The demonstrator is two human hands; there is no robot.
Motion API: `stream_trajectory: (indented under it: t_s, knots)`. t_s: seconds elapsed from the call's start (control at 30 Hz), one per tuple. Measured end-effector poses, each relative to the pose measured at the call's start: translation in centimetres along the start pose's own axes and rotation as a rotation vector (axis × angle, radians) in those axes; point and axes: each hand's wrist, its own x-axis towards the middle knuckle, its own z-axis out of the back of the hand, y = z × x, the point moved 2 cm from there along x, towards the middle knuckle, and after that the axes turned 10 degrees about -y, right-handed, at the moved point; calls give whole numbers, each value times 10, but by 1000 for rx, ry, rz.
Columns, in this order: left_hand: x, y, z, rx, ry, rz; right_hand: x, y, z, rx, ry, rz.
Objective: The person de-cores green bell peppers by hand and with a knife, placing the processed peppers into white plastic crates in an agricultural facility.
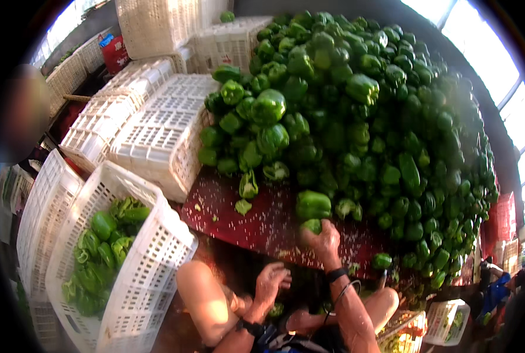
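My right hand (pixel 324 239) grips a green bell pepper (pixel 312 226) over the near edge of the dark red work surface (pixel 262 229). Just beyond it lies another whole green bell pepper (pixel 314 204). Nothing is in my left hand (pixel 272 281), which hovers above my lap with its fingers apart. A large heap of green bell peppers (pixel 359 110) covers the far and right parts of the surface. Cut pepper pieces (pixel 248 185) and scattered pale seeds lie on the bare red part. At the right, a small knife or similar tool (pixel 384 279) stands near a pepper (pixel 381 260), partly hidden.
To my left, a white plastic crate (pixel 156 229) holds green peppers (pixel 99 260). Upturned white crates (pixel 156 132) stand behind it, beside a red bag (pixel 114 54). Smaller crates (pixel 448 322) are at the lower right. A person (pixel 22 114) is at the far left.
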Motion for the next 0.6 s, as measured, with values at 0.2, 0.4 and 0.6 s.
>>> stream_trajectory:
  t_s: [0.2, 0.4, 0.6]
  knots:
    - [7, -7, -7, -71, -9, -102, -31, -24, -5, 124, -43, -171]
    - [20, -23, -30, 130, -28, -193, -43, -19, -1, 164, -43, -112]
    - [51, -32, -34, 711, -36, -691, -47, -56, 42, 498, -207, -60]
